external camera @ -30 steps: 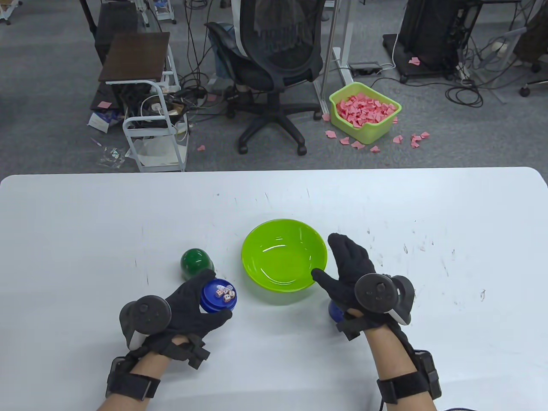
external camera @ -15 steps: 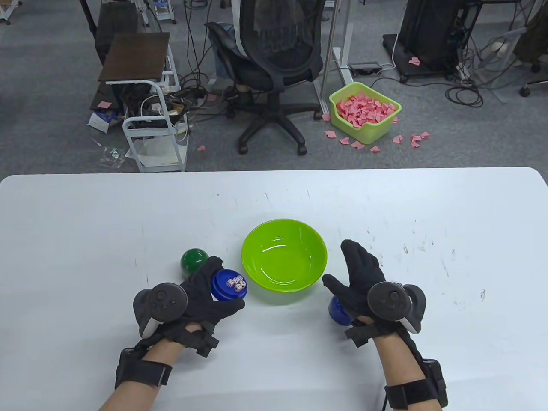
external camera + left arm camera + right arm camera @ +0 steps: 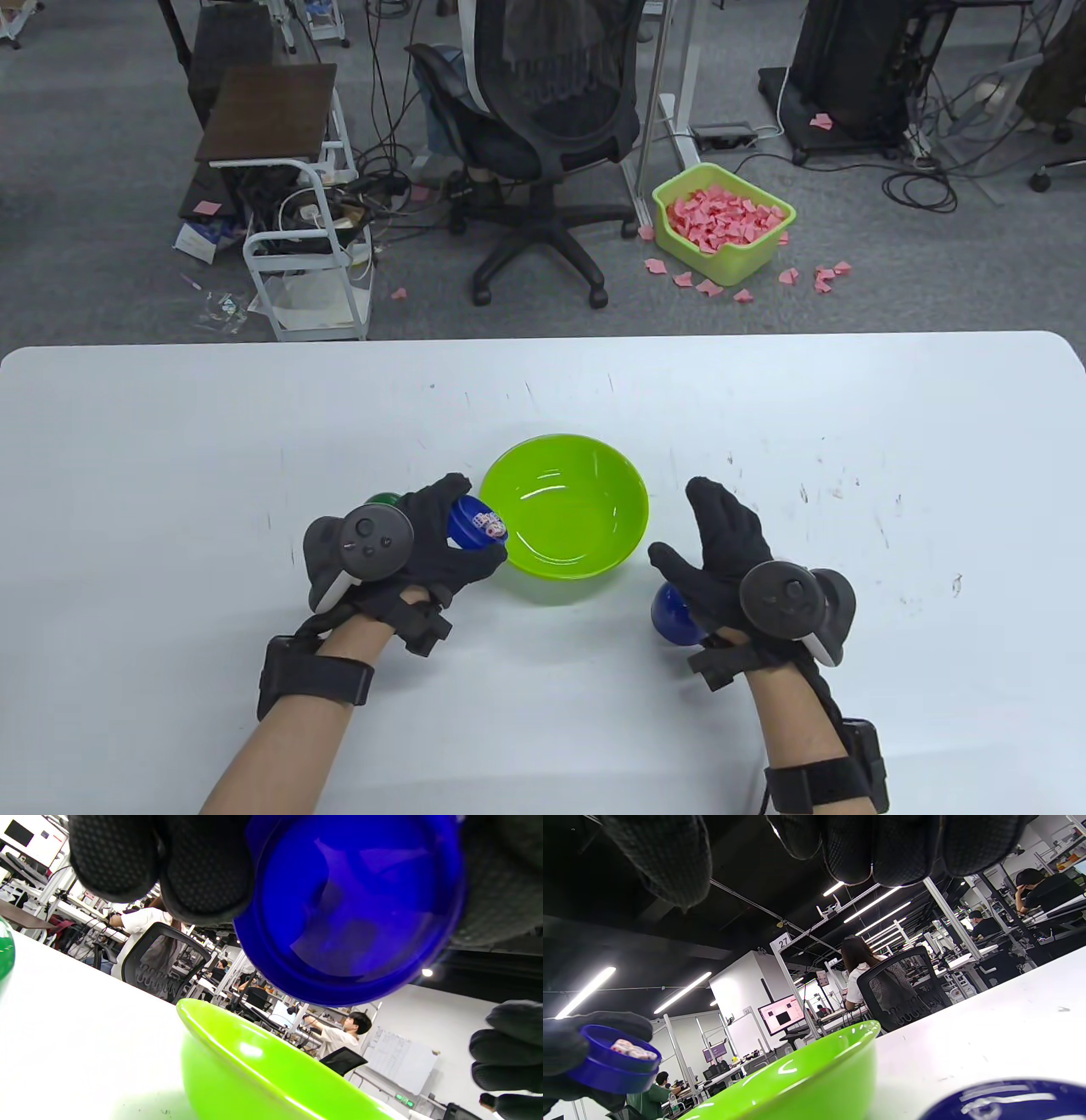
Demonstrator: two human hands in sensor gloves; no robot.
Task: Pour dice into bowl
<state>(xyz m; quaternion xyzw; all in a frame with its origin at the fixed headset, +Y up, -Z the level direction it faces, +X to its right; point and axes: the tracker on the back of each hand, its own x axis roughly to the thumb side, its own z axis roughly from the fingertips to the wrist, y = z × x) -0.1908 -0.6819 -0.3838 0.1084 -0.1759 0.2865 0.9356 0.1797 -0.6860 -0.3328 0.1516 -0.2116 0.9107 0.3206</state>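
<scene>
My left hand [image 3: 475, 522] grips a small blue cup [image 3: 468, 516] with several white dice [image 3: 490, 524] in it. The cup is lifted and tipped with its mouth toward the left rim of the lime-green bowl [image 3: 567, 443]. In the left wrist view the cup's underside [image 3: 348, 899] hangs above the bowl's rim [image 3: 254, 1069]. The dice [image 3: 632, 1050] still sit in the cup [image 3: 615, 1069] in the right wrist view. To the right of the bowl my right hand [image 3: 691, 535] hovers open with straight fingers, over a blue dome lid [image 3: 670, 615] on the table.
A dark green dome [image 3: 382, 498] stands on the table behind my left hand, mostly hidden. The white table [image 3: 254, 424] stretches wide on all sides. Beyond its far edge are an office chair [image 3: 543, 127], a cart [image 3: 305, 221] and a green bin of pink scraps [image 3: 721, 221].
My left hand lifted the blue cup, carried it right and away to the bowl's left rim, and tipped it. My right hand drifted slightly right, uncovering more of the blue lid.
</scene>
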